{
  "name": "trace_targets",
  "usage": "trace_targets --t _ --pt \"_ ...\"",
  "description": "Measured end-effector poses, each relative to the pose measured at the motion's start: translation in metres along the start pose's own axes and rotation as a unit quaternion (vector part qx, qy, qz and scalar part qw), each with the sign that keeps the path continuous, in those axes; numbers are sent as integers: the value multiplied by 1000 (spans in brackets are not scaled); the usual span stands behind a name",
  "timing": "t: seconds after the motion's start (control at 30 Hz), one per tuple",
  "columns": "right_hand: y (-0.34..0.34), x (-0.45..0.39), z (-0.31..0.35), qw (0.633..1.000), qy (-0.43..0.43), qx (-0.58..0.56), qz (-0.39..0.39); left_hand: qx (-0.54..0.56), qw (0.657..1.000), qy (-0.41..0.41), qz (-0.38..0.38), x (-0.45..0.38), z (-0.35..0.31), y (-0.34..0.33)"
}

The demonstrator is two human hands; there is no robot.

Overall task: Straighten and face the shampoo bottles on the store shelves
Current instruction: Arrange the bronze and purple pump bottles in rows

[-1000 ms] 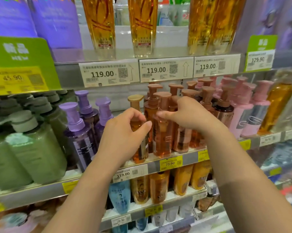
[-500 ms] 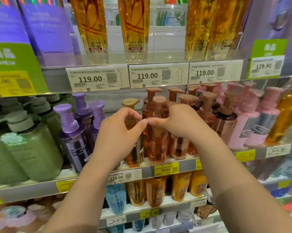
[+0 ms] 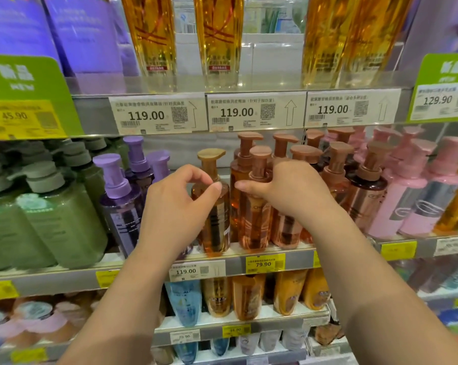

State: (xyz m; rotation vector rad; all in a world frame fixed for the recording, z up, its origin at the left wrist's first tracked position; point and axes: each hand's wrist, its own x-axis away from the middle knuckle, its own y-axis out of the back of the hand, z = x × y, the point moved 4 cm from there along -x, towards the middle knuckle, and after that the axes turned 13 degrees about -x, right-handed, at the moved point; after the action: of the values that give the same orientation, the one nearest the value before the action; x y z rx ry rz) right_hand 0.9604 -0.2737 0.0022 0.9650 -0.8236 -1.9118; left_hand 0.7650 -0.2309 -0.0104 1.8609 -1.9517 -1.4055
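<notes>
On the middle shelf (image 3: 64,277) stands an amber pump bottle (image 3: 214,225) with a gold pump head. My left hand (image 3: 175,206) holds its shoulder, with the thumb on the front and the fingers curled round the left side. Just to its right stands a copper-coloured pump bottle (image 3: 253,227) at the front of its row. My right hand (image 3: 291,191) grips this bottle below the pump, thumb pointing left across the front. Both bottles are upright. More copper pump bottles (image 3: 336,167) crowd behind and to the right, partly hidden by my right hand.
Purple pump bottles (image 3: 120,201) and green bottles (image 3: 51,219) fill the shelf to the left, pink bottles (image 3: 407,201) to the right. Tall golden bottles (image 3: 156,35) stand on the shelf above. Orange and blue tubes (image 3: 249,296) line the shelf below. Price tags (image 3: 264,263) run along the rails.
Both hands stay on the same two bottles with almost the same hold. The view has drifted slightly, so the shelves sit a little lower in frame.
</notes>
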Motion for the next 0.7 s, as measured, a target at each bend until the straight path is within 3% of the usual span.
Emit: trace_targets --t 0.07,0.17,0.23,0.3,0.4,0.57,0.7 --pt "9 4 -3 999 -13 -15 -30 -3 1000 6 -9 1 4 3" --pt "33 24 6 974 27 -56 -219 -12 1000 11 -22 0 8 9" --pt "38 38 20 954 72 -128 -261 -14 999 14 -26 -1 10 10" --pt "25 38 34 968 96 -182 -142 -14 999 23 -34 -1 12 11" --pt "-4 28 46 987 95 -127 35 -2 998 41 -44 0 17 13" --pt "-37 15 53 979 47 -160 120 25 999 43 -2 5 22 11" --pt "-43 15 52 982 48 -157 97 26 999 42 23 8 24 9"
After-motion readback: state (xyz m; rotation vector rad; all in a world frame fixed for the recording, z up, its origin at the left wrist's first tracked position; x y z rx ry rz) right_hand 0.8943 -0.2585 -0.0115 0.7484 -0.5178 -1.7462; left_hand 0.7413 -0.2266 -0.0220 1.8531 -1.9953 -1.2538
